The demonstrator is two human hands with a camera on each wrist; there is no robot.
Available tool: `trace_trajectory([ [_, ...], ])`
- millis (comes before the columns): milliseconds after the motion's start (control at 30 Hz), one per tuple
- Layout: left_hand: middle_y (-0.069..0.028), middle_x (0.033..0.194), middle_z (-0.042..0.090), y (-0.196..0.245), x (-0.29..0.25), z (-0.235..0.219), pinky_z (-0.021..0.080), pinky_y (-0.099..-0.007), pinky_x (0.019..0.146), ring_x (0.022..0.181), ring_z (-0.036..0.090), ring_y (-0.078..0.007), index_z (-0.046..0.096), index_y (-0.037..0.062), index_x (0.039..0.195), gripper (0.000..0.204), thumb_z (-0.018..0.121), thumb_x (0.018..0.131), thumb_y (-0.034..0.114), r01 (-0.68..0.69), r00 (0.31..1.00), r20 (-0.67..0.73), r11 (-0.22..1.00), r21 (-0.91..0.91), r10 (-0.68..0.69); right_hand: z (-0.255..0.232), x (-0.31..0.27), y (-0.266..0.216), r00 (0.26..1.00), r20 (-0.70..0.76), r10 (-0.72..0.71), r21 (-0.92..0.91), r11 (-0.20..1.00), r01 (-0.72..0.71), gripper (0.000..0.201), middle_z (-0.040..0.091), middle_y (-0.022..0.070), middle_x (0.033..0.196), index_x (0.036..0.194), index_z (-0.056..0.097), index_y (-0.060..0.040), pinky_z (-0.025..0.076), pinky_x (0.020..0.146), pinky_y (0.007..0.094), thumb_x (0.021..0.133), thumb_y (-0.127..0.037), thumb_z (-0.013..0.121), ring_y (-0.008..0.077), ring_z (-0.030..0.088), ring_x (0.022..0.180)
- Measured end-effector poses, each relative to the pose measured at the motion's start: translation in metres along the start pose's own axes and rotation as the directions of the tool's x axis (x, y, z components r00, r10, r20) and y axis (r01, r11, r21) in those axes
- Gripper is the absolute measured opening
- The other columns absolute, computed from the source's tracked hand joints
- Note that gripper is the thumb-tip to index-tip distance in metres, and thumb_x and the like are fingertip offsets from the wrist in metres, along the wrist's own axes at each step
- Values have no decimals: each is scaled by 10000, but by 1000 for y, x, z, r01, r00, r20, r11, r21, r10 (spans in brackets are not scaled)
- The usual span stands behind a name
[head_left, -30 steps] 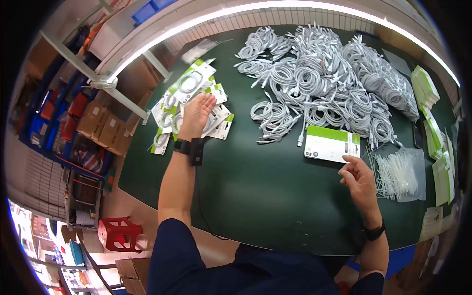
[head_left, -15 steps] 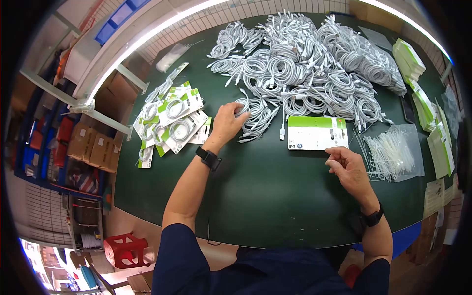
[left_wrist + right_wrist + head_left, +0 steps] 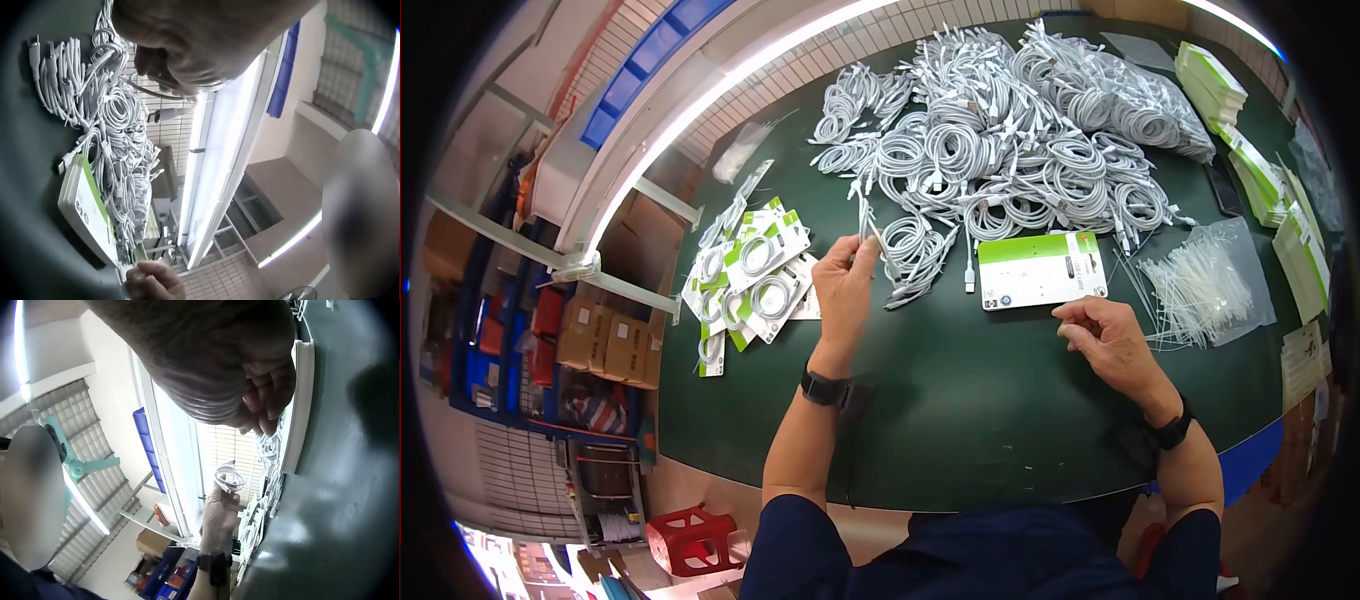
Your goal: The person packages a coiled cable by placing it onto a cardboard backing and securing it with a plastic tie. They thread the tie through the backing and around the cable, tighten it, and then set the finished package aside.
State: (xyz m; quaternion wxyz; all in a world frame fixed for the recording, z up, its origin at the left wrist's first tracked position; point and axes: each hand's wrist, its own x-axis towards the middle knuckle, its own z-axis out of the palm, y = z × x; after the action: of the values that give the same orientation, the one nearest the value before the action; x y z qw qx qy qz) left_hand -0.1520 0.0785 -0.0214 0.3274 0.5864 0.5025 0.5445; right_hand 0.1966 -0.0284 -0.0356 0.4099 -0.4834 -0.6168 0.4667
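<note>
In the head view the left hand [image 3: 843, 290] pinches a coiled white cable [image 3: 866, 216], lifted just left of the cable pile [image 3: 1000, 130]. The right wrist view shows that coil [image 3: 230, 477] upright in the left fingers. The right hand [image 3: 1110, 343] has its fingers curled, with nothing visible in them, at the lower right corner of a stack of white and green cards [image 3: 1040, 275]. In the left wrist view the same stack [image 3: 84, 203] lies below the pile, with the right hand [image 3: 153, 280] at its end.
Cards with coiled cables [image 3: 760, 280] lie overlapping at the left. On the right are a bag of white ties [image 3: 1200, 285], a dark phone-like object [image 3: 1222, 187] and stacks of green and white cards [image 3: 1210, 85]. A red stool [image 3: 692, 541] stands on the floor.
The left hand moved from the carded cables to the pile and has lifted a coil from its left edge. The right hand has stayed by the card stack. The head view has shifted.
</note>
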Motion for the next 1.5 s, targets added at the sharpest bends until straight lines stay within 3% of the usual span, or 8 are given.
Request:
trace_trajectory([
  [200, -80, 940, 678, 58, -55, 65, 563, -321, 795, 936, 700, -240, 756, 17, 1014, 170, 792, 849, 34, -685, 722, 362, 682, 257, 589, -11, -1, -17, 986, 142, 85, 252, 960, -119, 323, 754, 59, 976, 1315, 685, 35, 557, 682, 240, 1041, -129, 638, 94, 674, 748],
  [367, -74, 1034, 667, 67, -79, 101, 598, -389, 877, 1075, 704, -278, 724, 46, 1082, 345, 746, 739, 12, -895, 396, 687, 422, 142, 609, -30, -1, -6, 990, 137, 33, 477, 874, -95, 444, 764, 93, 1115, 1427, 589, 64, 540, 631, 230, 1133, -258, 503, 77, 622, 684],
  [633, -66, 1160, 657, 65, -72, 116, 585, -390, 960, 1240, 660, -275, 726, 59, 1212, 422, 710, 791, 33, -920, 364, 754, 335, 201, 547, -34, 1, -4, 949, 259, 181, 561, 771, -300, 360, 764, 83, 1083, 1334, 619, 43, 530, 609, 204, 1115, -240, 574, 60, 626, 692],
  [833, -114, 1172, 684, 68, -79, 117, 591, -374, 883, 1180, 686, -298, 719, 46, 1229, 469, 731, 779, -85, -876, 482, 404, 443, 193, 777, -40, 0, -11, 968, 209, 136, 707, 663, -246, 404, 651, -13, 925, 1422, 572, 38, 419, 583, 216, 1081, -170, 635, 40, 565, 700],
  [967, -150, 1187, 691, 64, -96, 112, 557, -291, 734, 1025, 714, -214, 666, 23, 1300, 337, 693, 965, -1, -335, 849, 408, 939, -75, 336, -38, 0, -7, 995, 19, 98, 775, 628, -77, 378, 670, -24, 972, 1415, 586, 20, 429, 637, 228, 1096, -179, 616, 48, 557, 720],
  [1100, -135, 1297, 671, 53, -100, 128, 550, -353, 900, 1175, 666, -224, 564, -20, 1418, 453, 592, 1093, 293, 537, 740, 631, 770, -343, -234, -29, 0, -5, 998, -9, 61, 781, 624, -31, 362, 673, -16, 979, 1408, 597, 8, 438, 636, 232, 1098, -177, 611, 50, 565, 722],
  [1233, -130, 1341, 660, 55, -99, 143, 486, -415, 1069, 1207, 650, -224, 558, 1, 1450, 444, 532, 1126, 304, 688, 701, 631, 547, -477, -331, -14, -1, 0, 995, 24, 97, 742, 666, -83, 352, 681, -7, 984, 1396, 607, 8, 464, 644, 235, 1100, -183, 607, 53, 581, 733],
  [1500, -37, 1023, 660, 42, -97, 151, 525, -351, 965, 974, 633, -149, 512, -21, 1487, 451, 490, 1142, 269, 679, 733, 542, 396, -618, -410, -1, -3, 3, 984, 48, 173, 634, 755, -164, 475, 716, 23, 1010, 1386, 600, 43, 522, 660, 228, 1155, -354, 476, 72, 611, 729],
])
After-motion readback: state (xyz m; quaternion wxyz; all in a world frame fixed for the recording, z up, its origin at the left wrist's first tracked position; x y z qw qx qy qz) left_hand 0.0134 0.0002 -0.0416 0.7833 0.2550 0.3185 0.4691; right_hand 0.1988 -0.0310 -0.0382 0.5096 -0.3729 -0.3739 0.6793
